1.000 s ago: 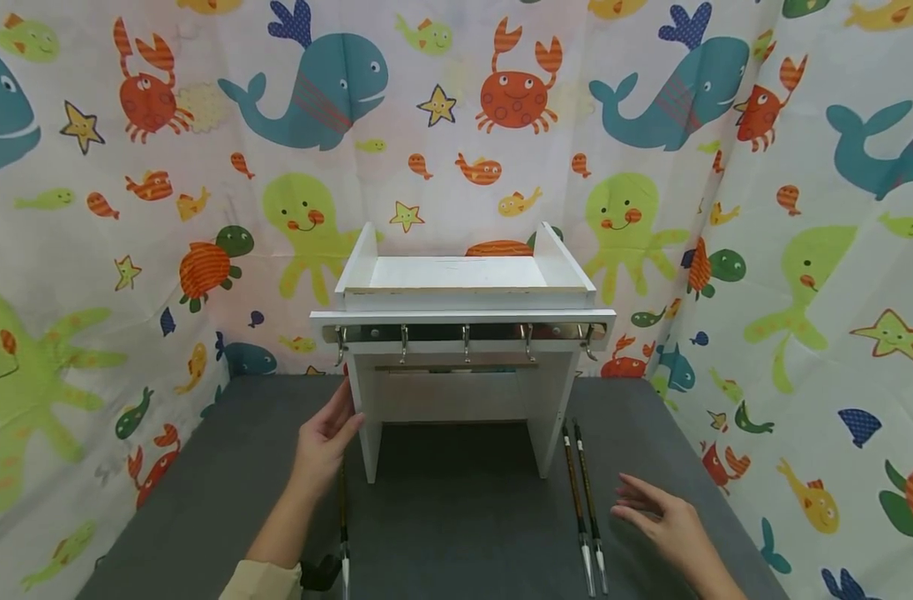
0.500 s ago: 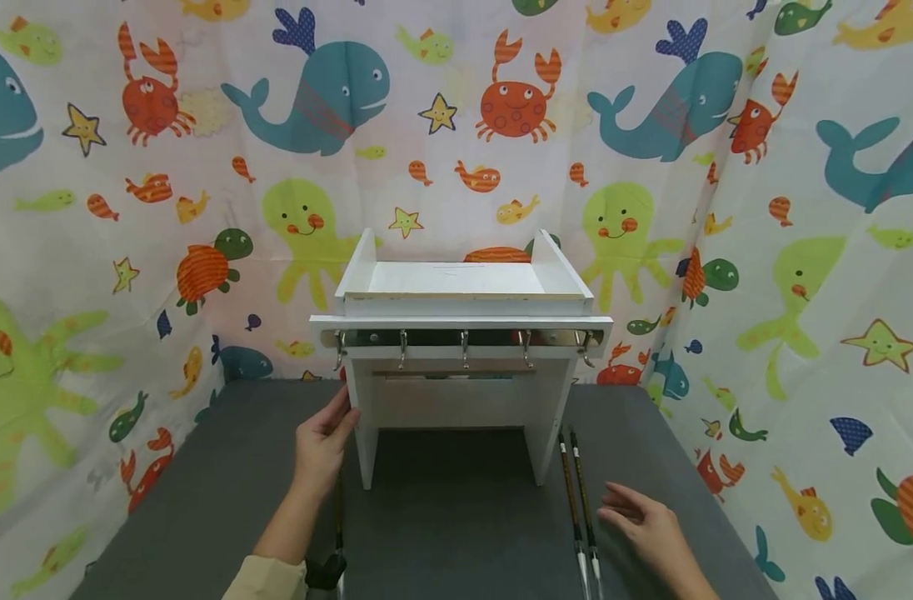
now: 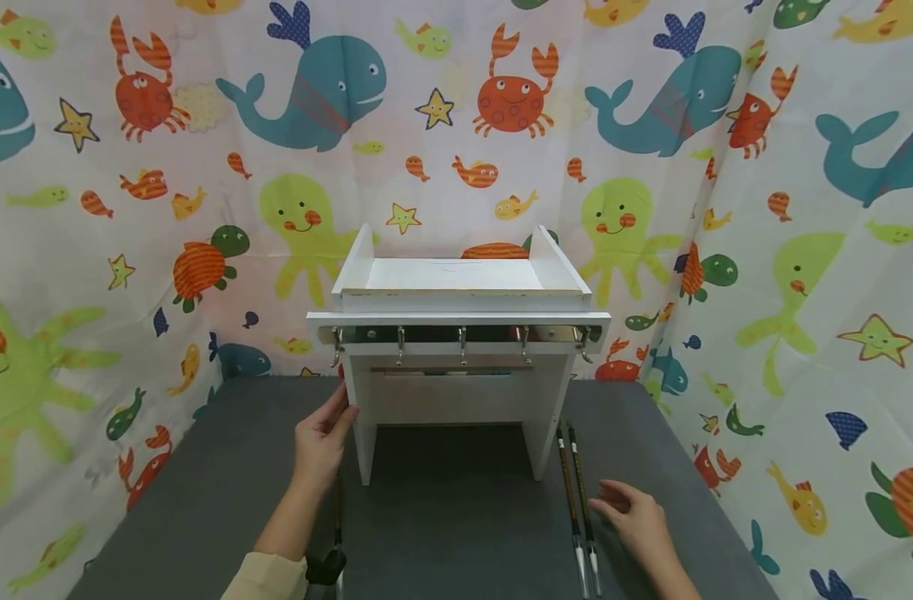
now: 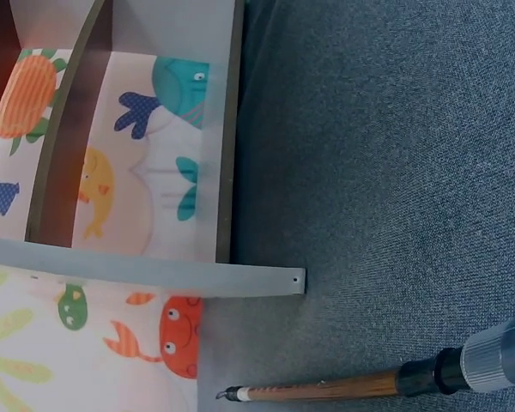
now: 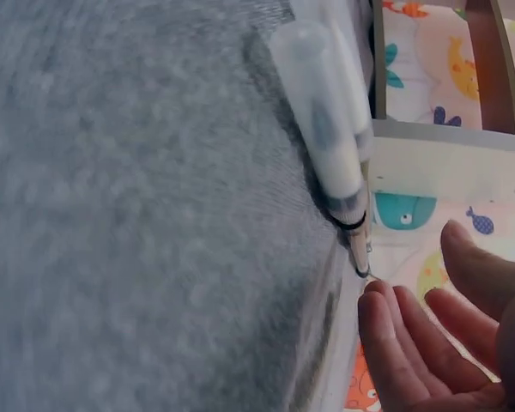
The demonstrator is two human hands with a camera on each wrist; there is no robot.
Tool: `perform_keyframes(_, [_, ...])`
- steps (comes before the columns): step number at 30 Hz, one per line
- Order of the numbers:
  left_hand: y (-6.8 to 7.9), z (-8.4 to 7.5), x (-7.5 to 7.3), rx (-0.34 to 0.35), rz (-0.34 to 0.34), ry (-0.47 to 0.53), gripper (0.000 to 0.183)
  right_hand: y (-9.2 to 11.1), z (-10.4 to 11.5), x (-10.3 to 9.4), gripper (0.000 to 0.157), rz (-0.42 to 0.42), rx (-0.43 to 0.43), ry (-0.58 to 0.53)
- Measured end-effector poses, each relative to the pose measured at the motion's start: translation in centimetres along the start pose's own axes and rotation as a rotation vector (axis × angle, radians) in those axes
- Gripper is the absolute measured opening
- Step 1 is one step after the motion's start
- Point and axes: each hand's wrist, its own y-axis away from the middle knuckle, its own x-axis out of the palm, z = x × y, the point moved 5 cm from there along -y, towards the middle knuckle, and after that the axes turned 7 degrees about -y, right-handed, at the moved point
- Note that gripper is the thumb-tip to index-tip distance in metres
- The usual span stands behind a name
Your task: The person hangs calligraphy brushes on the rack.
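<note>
A small white shelf (image 3: 464, 302) stands on the grey tabletop, with a metal hook rail (image 3: 431, 334) across its front. My left hand (image 3: 323, 446) touches the outside of its left leg panel (image 3: 361, 429), thumb at the panel's front edge. Beside the right leg lie two writing brushes (image 3: 571, 496), tips covered by clear caps and pointing towards me. My right hand (image 3: 636, 521) hovers just right of them, fingers loosely bent and holding nothing. In the right wrist view its fingertips are near the end of a capped brush (image 5: 322, 120).
Another brush (image 4: 326, 389) lies on the left, partly covered by a dark wrist strap (image 3: 325, 568) in the head view. A curtain (image 3: 441, 192) printed with sea animals hangs behind the table (image 3: 456, 525) and along both sides.
My right hand has moved left, closer to the two brushes. My left hand keeps its place at the shelf's left leg panel. The head view has shifted slightly.
</note>
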Motion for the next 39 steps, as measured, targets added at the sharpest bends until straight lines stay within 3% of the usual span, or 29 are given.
perform_keyframes(7, [-0.1,-0.2,-0.1,-0.026,0.002,-0.003,0.043,-0.7,-0.4,0.8,0.054,0.024,0.04,0.017])
perform_keyframes(16, [-0.1,-0.2,-0.1,-0.015,0.01,-0.012,0.042,-1.1,-0.8,1.8,0.049,0.028,0.077,0.075])
perform_keyframes(26, [-0.1,0.0,-0.4,-0.098,0.021,-0.022,0.042,-1.1,-0.5,1.9,0.04,0.051,0.095,0.133])
perform_keyframes(33, [0.0,-0.2,-0.3,-0.087,0.013,-0.021,0.042,-1.0,-0.2,1.5,0.027,0.04,0.115,0.165])
perform_keyframes(39, [-0.1,-0.1,-0.4,-0.062,0.003,-0.003,0.04,-1.0,-0.3,1.3,0.025,0.052,0.163,0.147])
